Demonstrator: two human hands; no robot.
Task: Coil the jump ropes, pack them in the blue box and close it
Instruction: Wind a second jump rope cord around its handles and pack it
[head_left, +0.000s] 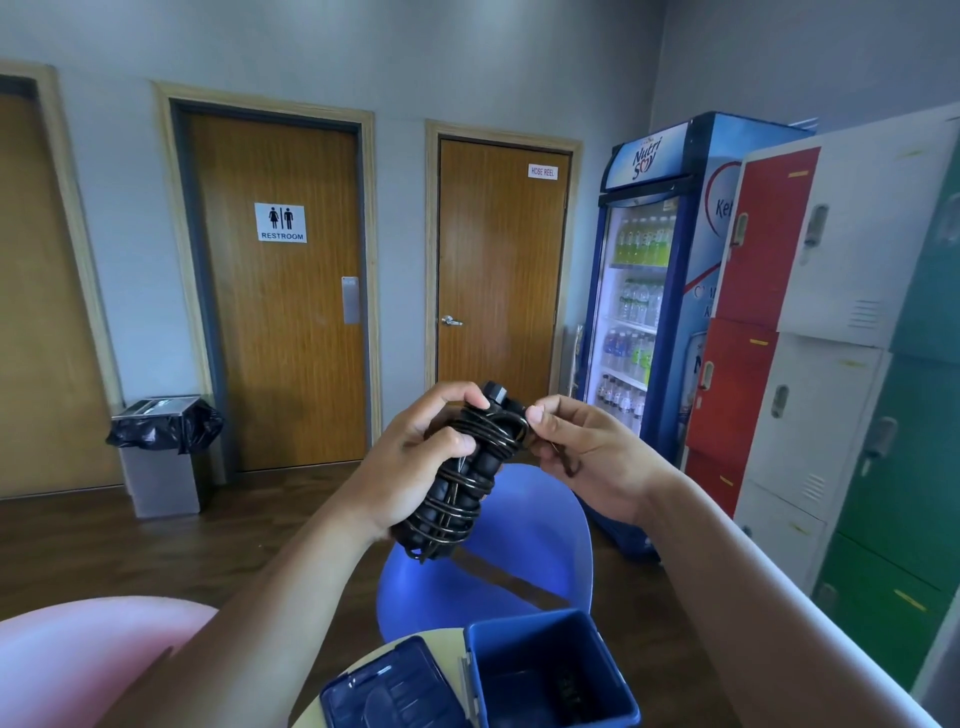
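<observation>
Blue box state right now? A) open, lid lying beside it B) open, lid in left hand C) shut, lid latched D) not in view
A: the blue box stands open with its lid lying next to it, while the left hand holds the coiled jump rope.

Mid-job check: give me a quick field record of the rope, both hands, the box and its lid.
rope: black jump rope, cord wound around its handles, held up in the air
left hand: left hand gripping the bundle
right hand: right hand pinching the cord near the bundle's top
box: blue box open below the hands; something dark inside, unclear
lid: blue lid off, lying left of the box
</observation>
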